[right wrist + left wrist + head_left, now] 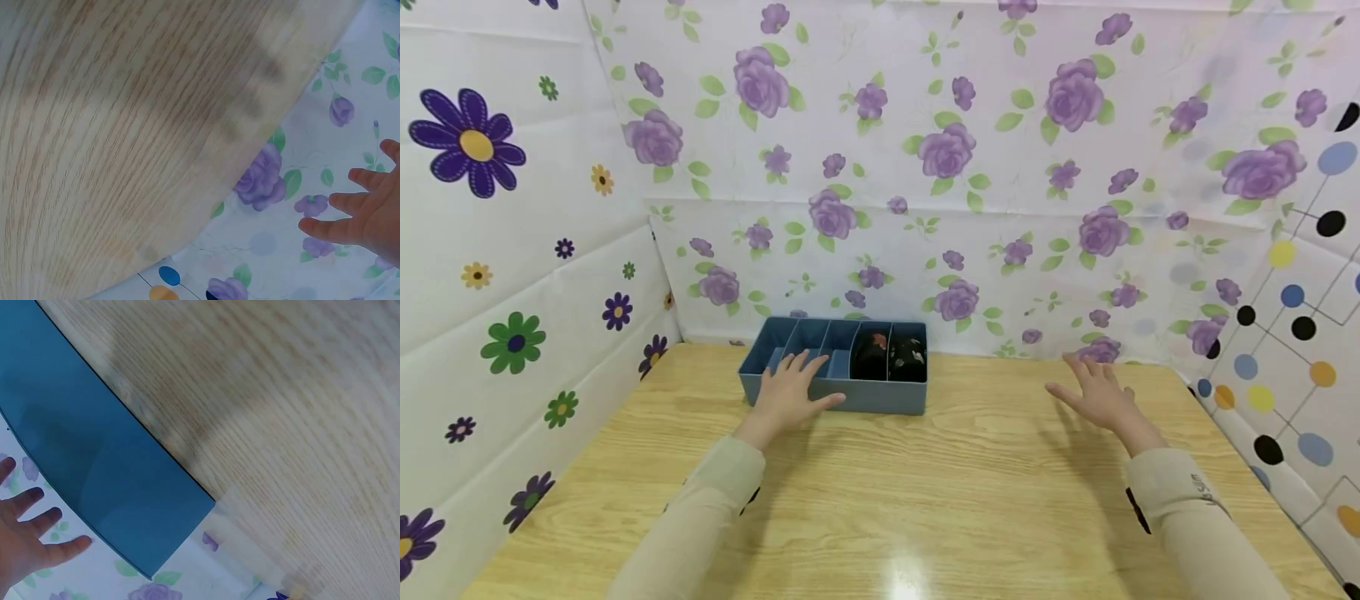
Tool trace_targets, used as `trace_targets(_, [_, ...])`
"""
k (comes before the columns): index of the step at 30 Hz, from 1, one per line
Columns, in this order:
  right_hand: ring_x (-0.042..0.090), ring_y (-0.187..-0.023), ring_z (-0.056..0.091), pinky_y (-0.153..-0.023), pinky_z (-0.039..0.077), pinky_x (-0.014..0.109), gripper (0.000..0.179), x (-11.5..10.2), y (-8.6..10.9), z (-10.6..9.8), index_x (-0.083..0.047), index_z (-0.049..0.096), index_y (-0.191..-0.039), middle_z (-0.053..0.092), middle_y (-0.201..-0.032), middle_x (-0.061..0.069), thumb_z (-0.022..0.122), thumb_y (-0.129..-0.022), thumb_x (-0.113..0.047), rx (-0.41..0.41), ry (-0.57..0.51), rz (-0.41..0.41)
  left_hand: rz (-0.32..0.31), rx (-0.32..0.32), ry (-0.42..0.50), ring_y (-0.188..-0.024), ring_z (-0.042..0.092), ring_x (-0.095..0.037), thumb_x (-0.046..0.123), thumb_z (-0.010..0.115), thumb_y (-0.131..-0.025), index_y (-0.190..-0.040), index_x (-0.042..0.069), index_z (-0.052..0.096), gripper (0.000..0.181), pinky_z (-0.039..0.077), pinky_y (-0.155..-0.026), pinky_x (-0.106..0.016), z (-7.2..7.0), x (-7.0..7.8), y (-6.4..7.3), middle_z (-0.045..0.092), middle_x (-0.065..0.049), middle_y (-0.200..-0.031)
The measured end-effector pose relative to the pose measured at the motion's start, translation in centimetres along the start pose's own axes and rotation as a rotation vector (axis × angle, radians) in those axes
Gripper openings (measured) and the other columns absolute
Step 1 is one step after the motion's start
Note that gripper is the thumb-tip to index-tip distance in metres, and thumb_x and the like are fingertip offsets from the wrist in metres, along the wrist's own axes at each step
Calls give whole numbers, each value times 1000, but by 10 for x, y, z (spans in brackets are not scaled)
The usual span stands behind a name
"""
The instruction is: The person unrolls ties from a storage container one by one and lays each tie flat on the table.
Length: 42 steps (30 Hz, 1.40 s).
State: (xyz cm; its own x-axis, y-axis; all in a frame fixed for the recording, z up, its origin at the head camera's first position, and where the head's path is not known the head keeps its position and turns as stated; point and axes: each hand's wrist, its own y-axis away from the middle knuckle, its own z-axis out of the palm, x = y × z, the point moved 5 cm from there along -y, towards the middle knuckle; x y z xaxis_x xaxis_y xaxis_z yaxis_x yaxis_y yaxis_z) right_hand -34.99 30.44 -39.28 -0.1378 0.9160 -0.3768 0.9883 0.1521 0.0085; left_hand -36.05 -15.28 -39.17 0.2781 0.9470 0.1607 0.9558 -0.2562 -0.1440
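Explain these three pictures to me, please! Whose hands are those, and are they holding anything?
There's no robot here, just a person's two bare hands. The widest picture comes from a camera worn on the head, looking forward and down. The other two come from cameras on the wrists, one each. On the wooden table sits a blue box with dividers. Two dark things sit in the slots at its right end; I can't tell what they are. The left hand is by the box, the right hand well away from it. Neither holds anything.
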Motion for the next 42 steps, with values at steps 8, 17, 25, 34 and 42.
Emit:
trace_targets(8, [62, -132, 6, -90, 10, 84, 85, -3, 8, 1, -1, 21, -148, 13, -148, 37, 42, -92, -61, 17, 86, -33, 87, 58, -9, -134, 35, -41, 57, 55, -88, -146, 19, 36, 72, 35, -99, -65, -1, 4, 5, 38, -17, -147])
trace_targets(17, [60, -128, 23, -88, 29, 78, 78, -3, 8, 2, 4, 29, -144, 24, -145, 36, 42, -95, -56, 70, 116, -54, 158, 155, -37, -116, 54, -36, 40, 63, -89, -127, 13, 59, 47, 45, -91, -59, -4, 9, 14, 58, -14, -127])
trace_targets(25, [60, -113, 42, -80, 44, 66, 63, 3, 12, -2, 8, 43, -135, 37, -135, 39, 46, -98, -43, 177, 75, -72, 258, 293, -55, -95, 64, -28, 29, 69, -86, -109, 14, 69, 28, 54, -77, -44, -4, 18, 22, 67, -8, -107])
trace_targets(34, [51, -103, 52, -82, 46, 59, 45, 2, 19, -4, 10, 53, -122, 51, -121, 36, 51, -98, -28, 244, 13, -81, 222, 318, -51, -91, 66, -28, 27, 70, -85, -102, 13, 71, 22, 55, -76, -42, -7, 14, 26, 70, -8, -103])
trace_targets(42, [46, -97, 58, -79, 49, 55, 30, -6, 22, -5, 11, 60, -112, 61, -106, 32, 57, -94, -13, 314, -29, -139, 228, 331, -32, -81, 67, -26, 24, 70, -85, -94, 12, 72, 15, 55, -68, -39, -10, 12, 29, 72, -6, -93])
